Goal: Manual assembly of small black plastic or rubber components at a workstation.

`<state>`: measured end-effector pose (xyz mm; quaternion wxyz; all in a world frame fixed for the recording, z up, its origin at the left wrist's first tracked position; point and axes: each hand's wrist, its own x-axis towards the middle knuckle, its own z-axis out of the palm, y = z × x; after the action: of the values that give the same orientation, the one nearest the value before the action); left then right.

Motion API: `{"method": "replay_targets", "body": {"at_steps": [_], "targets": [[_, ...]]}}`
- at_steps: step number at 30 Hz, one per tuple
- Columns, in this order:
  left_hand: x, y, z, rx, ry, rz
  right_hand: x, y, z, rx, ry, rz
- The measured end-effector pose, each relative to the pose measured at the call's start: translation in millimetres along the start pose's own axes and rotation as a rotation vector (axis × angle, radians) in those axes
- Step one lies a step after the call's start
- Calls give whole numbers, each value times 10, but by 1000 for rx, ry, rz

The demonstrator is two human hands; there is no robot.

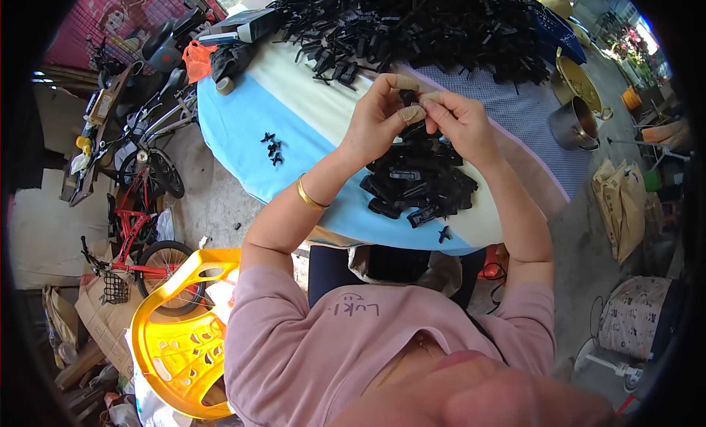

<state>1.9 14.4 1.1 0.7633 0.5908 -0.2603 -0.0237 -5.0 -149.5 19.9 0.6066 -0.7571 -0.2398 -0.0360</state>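
Note:
My left hand and my right hand meet over the cloth-covered table, with fingers pinched together. Between the left fingers, tan tape wrapped on some of them, is a small black plastic part. The right fingertips press against the left thumb by this part; whether they grip it too is hidden. Below the hands lies a small pile of black plastic pieces. A large heap of similar black parts covers the far side. A few small black cross-shaped pieces lie to the left, and another single piece near the front edge.
The table wears a blue and cream cloth. An orange bag and boxes sit at its far left. Metal pots stand at the right. A yellow chair and a red bicycle are on my left.

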Motion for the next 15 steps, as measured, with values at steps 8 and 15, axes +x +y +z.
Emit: {"method": "replay_targets", "body": {"at_steps": [8, 15], "targets": [[-55, -39, 79, 254, 144, 235, -1, -136, -16, 70, -68, 200], [-108, 186, 214, 613, -35, 321, 248, 208, -543, -143, 9, 70]]}}
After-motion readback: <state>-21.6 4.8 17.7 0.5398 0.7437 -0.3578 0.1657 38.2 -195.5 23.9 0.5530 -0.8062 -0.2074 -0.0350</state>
